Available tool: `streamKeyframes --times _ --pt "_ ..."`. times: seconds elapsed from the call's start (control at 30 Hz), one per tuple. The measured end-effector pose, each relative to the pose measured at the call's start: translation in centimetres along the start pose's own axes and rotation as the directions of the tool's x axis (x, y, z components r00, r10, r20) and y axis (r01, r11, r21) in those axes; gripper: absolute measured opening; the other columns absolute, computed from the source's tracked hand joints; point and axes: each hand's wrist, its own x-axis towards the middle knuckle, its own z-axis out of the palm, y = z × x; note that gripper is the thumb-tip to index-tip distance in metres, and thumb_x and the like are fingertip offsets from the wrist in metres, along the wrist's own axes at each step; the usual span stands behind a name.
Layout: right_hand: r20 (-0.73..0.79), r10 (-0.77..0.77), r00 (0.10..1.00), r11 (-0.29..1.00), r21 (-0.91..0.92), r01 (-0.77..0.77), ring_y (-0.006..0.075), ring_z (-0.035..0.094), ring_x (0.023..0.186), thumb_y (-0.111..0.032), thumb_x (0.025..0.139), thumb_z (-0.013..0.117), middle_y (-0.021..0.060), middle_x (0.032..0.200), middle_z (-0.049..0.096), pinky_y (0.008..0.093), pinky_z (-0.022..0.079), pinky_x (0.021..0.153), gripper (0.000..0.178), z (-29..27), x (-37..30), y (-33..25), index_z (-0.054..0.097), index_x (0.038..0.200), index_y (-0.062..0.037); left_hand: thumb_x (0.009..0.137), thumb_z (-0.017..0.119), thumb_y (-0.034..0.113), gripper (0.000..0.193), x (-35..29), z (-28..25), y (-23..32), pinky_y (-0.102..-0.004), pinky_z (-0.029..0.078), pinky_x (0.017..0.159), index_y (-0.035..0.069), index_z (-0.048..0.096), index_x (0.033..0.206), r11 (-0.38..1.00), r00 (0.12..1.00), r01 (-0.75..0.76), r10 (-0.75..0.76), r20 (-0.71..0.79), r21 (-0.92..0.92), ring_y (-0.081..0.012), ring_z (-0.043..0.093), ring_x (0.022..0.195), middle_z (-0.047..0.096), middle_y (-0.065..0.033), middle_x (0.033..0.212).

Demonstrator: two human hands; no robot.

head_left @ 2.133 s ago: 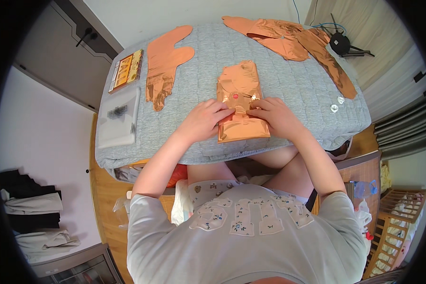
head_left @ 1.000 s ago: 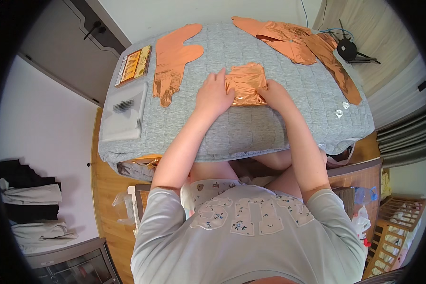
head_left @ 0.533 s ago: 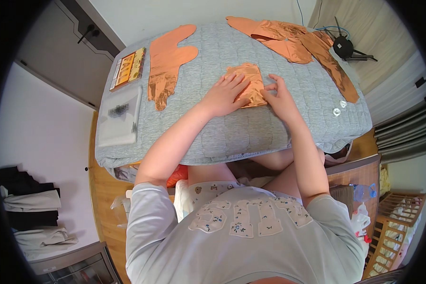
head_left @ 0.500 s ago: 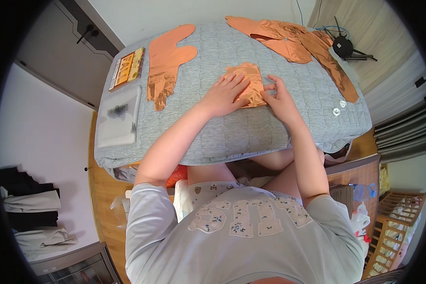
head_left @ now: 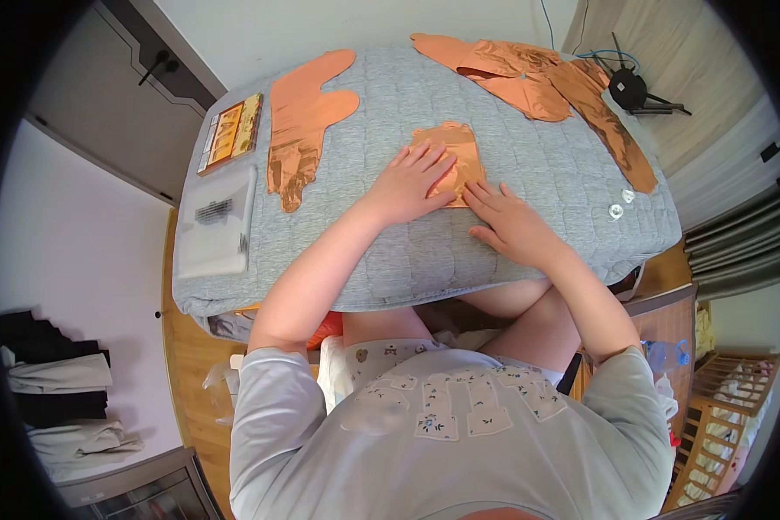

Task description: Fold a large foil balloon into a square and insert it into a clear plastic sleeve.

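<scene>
A folded piece of shiny copper-coloured foil [head_left: 464,156] lies flat on the grey quilted cover in front of me. My left hand [head_left: 412,182] rests palm down on its left part, fingers stretched out. At the foil's lower right corner, my right hand [head_left: 511,224] lies with its fingers extended, the fingertips touching the foil. To the left is a flat, uninflated foil balloon shape [head_left: 299,121] of the same colour. Another large copper foil balloon [head_left: 524,78], partly folded over, spreads across the far right.
On the left edge of the quilted cover [head_left: 381,269] lie a flat printed box [head_left: 230,134] and a clear plastic case [head_left: 217,227]. Two small rolls of tape [head_left: 616,211] sit at the right. A black router [head_left: 629,87] with antennas and a cable stands at the back right.
My right hand has moved from the foil's right edge down to its lower right corner and flattened. The left hand stays on the foil, which appears slightly lower in view.
</scene>
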Motion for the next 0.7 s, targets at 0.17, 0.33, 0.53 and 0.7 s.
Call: streamKeyframes --times 0.17,0.33,0.53,0.7 --pt "0.126 0.125 0.984 0.943 0.292 -0.157 0.0347 0.039 0.150 -0.025 0.099 0.065 0.0176 0.158 0.047 0.0530 0.027 0.125 0.053 -2.8 3.1 2.3 0.056 0.147 -0.0043 0.101 0.051 0.058 0.073 0.1 -0.1 0.1 -0.0517 0.018 0.128 0.015 0.040 0.160 1.000 1.000 0.009 -0.008 0.013 -0.029 -0.0351 0.025 0.157 0.034 -0.0156 0.167" --pt "0.009 0.054 0.998 0.975 0.216 -0.055 0.0359 0.034 0.153 -0.029 0.088 0.079 0.0147 0.162 0.044 0.0561 0.022 0.126 0.073 -1.8 5.9 6.3 0.051 0.152 -0.0059 0.101 0.051 0.059 0.074 0.4 -0.1 0.1 -0.0516 0.018 0.128 0.016 0.039 0.160 1.000 1.000 0.005 -0.005 0.025 -0.024 -0.0351 0.025 0.157 0.033 -0.0158 0.167" --pt "0.208 0.080 0.975 0.995 0.041 -0.090 0.0375 0.025 0.157 -0.044 0.075 0.087 0.0115 0.165 0.040 0.0566 0.011 0.129 0.100 -2.1 6.6 6.6 0.043 0.158 -0.0090 0.102 0.051 0.058 0.080 0.3 0.0 -1.1 -0.0503 0.018 0.128 0.009 0.031 0.163 0.996 0.999 0.004 -0.001 0.034 -0.093 -0.0366 0.022 0.158 0.030 -0.0196 0.168" --pt "0.213 0.097 0.972 0.994 0.029 -0.105 0.0378 0.024 0.157 -0.056 0.063 0.090 0.0095 0.164 0.042 0.0570 0.009 0.129 0.116 -1.9 6.4 6.8 0.043 0.158 -0.0095 0.099 0.058 0.056 0.090 -1.2 -1.5 -3.9 -0.0485 0.017 0.129 0.003 0.023 0.164 0.988 0.995 -0.018 0.034 0.096 -0.155 -0.0375 0.019 0.158 0.025 -0.0235 0.169"
